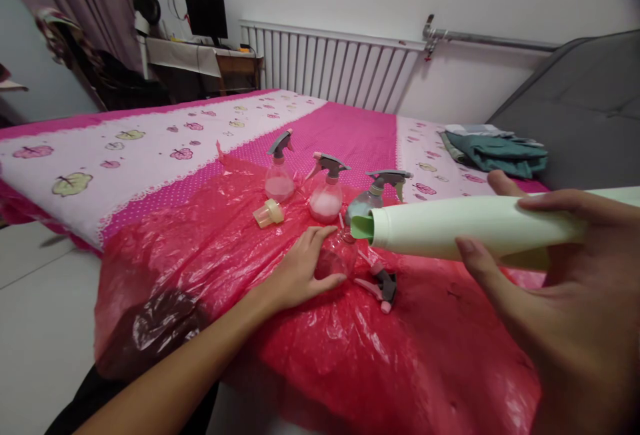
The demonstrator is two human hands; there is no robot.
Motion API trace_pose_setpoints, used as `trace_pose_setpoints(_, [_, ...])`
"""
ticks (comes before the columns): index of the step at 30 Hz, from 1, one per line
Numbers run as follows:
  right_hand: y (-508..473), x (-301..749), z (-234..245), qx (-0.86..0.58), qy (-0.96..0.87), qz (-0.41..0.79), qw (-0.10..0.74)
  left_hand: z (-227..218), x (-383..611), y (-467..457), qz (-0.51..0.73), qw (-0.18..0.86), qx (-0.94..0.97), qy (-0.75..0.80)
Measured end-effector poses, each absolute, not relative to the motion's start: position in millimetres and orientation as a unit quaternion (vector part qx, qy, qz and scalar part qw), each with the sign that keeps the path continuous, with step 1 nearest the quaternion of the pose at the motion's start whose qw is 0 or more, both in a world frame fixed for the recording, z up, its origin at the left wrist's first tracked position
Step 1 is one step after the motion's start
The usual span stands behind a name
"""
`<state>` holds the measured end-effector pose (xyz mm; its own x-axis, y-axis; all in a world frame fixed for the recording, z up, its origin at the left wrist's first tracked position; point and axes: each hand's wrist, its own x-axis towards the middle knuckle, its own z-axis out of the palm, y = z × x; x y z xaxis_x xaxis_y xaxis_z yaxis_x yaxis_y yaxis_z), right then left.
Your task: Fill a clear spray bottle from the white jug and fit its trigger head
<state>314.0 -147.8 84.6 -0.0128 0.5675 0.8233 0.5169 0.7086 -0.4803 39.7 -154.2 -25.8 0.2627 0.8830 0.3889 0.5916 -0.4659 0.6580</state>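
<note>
My right hand (585, 282) grips a long pale green bottle (450, 223), tipped nearly level, its mouth pointing left. That mouth, with a green spout in it, is over the neck of a small clear bottle (336, 258). My left hand (300, 268) has its thumb and fingers around the clear bottle, which has no top on. A loose grey and pink spray head (384, 286) lies just right of it. Behind stand three spray bottles with their heads on: one with pinkish contents (279, 185), a second alike (326, 202), and a bluish one (364, 205) partly hidden.
A yellowish clear cap (269, 213) lies on the wrinkled red plastic sheet (200, 235) spread over the bed (350, 132). Folded clothes (500, 148) are at the right by the grey headboard (585, 95). A radiator (330, 65) and a desk with a monitor (206, 14) stand behind.
</note>
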Motion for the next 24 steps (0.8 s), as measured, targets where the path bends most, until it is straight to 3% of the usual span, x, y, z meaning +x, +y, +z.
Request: trace_pose_setpoints(24, [-150.7, 313.7, 83.8, -0.398, -0.707, 0.015, 0.584, -24.7, 40.0, -155.2, 0.369, 0.2, 0.768, 0.484])
